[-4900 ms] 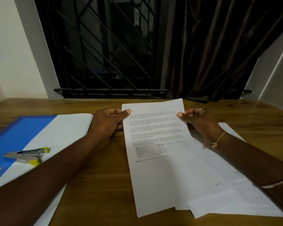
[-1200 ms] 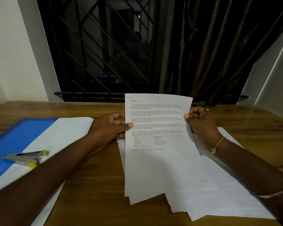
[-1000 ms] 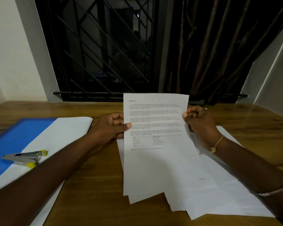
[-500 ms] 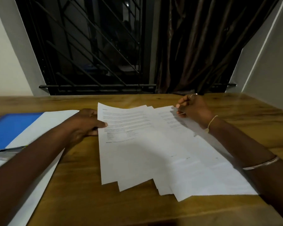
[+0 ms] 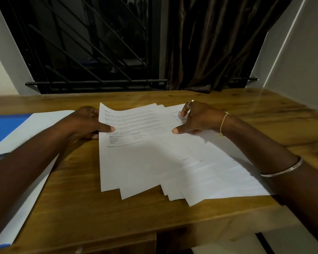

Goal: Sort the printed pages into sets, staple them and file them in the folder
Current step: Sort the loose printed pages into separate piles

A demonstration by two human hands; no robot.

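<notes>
The pages [image 5: 154,171] lie fanned out flat on the table [image 5: 81,208] right in front of me. Their long axis runs away from me toward the window, and each lower sheet is skewed a little further to the right. My left grip [image 5: 84,123] has the left edge of the top sheet, thumb on the print and fingers tucked under it. My right grip [image 5: 200,120] sits on the far right part of the fan near the top edges, with thumb and forefinger down on the paper. I cannot tell whether it pinches a sheet or only presses on it. So the fan lies between the two grips, with its near ends toward me and free. The folder [image 5: 4,129] lies open at the left, well apart from the fan and nearer my left grip. I judge the sorting is not yet done. The next move turns on sliding sheets sideways across that long axis, left drawing the top one off while right holds the rest down.
</notes>
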